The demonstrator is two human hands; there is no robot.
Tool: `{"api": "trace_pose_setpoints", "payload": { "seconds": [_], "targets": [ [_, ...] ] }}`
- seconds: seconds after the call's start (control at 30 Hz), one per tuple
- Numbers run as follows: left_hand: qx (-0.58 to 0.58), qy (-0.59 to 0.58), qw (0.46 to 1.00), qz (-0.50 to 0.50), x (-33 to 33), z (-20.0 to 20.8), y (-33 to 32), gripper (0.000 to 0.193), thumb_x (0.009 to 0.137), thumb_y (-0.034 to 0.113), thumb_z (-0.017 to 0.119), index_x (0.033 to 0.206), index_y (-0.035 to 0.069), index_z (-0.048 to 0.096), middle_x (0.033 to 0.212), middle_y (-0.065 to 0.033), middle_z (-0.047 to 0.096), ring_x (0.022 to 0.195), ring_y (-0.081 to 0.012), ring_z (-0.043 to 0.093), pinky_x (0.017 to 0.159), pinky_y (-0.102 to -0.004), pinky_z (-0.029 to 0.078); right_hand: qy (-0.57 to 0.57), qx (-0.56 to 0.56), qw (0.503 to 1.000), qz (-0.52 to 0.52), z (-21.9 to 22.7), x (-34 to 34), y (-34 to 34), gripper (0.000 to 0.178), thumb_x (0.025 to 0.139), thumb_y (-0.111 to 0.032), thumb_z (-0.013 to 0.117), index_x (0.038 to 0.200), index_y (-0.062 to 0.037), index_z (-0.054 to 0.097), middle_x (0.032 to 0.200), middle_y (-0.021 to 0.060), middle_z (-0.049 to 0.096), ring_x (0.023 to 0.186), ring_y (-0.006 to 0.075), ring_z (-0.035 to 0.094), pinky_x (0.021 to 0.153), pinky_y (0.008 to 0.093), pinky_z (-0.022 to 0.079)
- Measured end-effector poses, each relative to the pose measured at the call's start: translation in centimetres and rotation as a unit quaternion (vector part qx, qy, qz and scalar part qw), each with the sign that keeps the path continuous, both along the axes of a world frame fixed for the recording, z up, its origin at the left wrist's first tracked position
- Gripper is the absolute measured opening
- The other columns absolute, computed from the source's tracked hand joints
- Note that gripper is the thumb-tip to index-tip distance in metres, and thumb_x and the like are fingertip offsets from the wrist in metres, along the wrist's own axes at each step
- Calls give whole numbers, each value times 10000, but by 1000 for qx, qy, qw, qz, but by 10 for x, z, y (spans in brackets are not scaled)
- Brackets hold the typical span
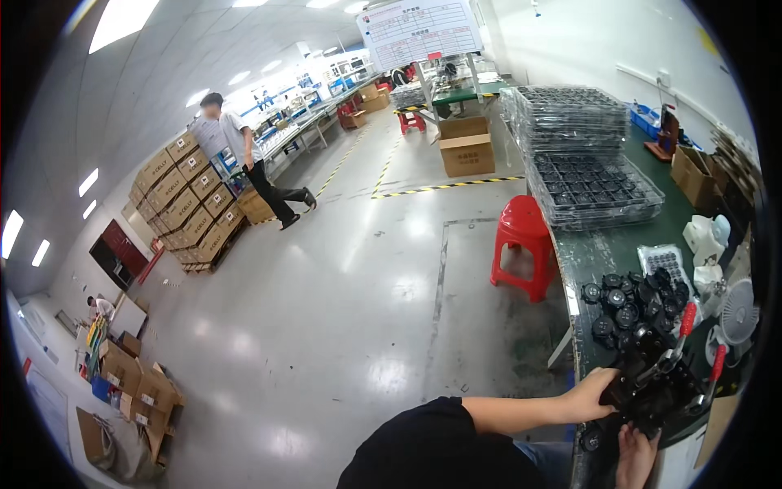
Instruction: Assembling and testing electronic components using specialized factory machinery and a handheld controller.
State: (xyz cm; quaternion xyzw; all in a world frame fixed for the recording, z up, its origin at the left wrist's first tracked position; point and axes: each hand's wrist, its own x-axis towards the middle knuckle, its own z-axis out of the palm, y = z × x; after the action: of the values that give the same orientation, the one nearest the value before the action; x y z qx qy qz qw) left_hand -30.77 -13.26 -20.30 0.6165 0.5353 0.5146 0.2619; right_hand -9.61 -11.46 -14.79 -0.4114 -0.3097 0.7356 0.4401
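A black clamping fixture (656, 379) with red-handled toggle clamps (688, 319) stands on the green workbench (574, 253) at the lower right. My left hand (593, 395) is closed at its left side, the fingertips hidden against black parts. Just nearer to me, my right hand (637, 456) is curled at the fixture's front edge. Something dark lies at its fingers, too small and dark to name. Beyond the fixture is a heap of round black plastic parts (623, 306). One more round black part (590, 440) sits beside my hands.
Stacked clear plastic trays (599, 191) of black parts fill the bench's far end. A white fan (739, 310) and a cardboard box (692, 175) stand along its right side. A red stool (525, 244) is by the bench edge. A person (252, 155) walks near stacked cartons (183, 191).
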Motion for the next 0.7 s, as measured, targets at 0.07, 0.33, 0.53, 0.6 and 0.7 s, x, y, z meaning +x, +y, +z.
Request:
{"api": "trace_pose_setpoints", "payload": {
  "seconds": [0.07,0.33,0.53,0.6,0.7],
  "targets": [
    [68,75,994,46,0,-1,-3,693,681,120,768,1279,-51,465,1232,-172,529,1090,-321,508,926,-394,432,10,21,1000,5,8,0,-5,188,882,23,587,1061,-25,619,940,112,669,900,228,661,758,288,545],
    [50,233,969,-64,2,2,-5,527,734,417,744,1146,103,646,1262,-150,544,1204,-420,396,979,-553,308,-77,-38,996,12,-17,30,-26,590,843,101,522,1373,-105,362,1002,145,605,830,225,655,744,302,587],
    [12,294,956,-2,-9,10,5,448,653,394,808,1048,199,724,1053,-54,664,1104,-354,443,934,-489,294,-22,-42,993,112,5,27,-46,645,849,137,533,1396,-96,282,1034,179,601,916,272,670,839,373,583],
    [4,273,962,-24,-9,12,8,458,625,390,829,1030,199,730,1014,-41,674,1072,-337,451,933,-473,286,-22,-50,994,98,13,29,-53,642,860,134,529,1401,-103,278,1044,183,601,925,268,670,845,373,582],
    [-11,240,971,-15,2,9,17,480,575,361,863,1001,181,734,968,-27,675,1022,-312,451,933,-449,279,-20,-43,993,108,13,39,-61,639,875,133,520,1409,-112,271,1062,191,600,939,263,672,853,371,580]
  ]
}}
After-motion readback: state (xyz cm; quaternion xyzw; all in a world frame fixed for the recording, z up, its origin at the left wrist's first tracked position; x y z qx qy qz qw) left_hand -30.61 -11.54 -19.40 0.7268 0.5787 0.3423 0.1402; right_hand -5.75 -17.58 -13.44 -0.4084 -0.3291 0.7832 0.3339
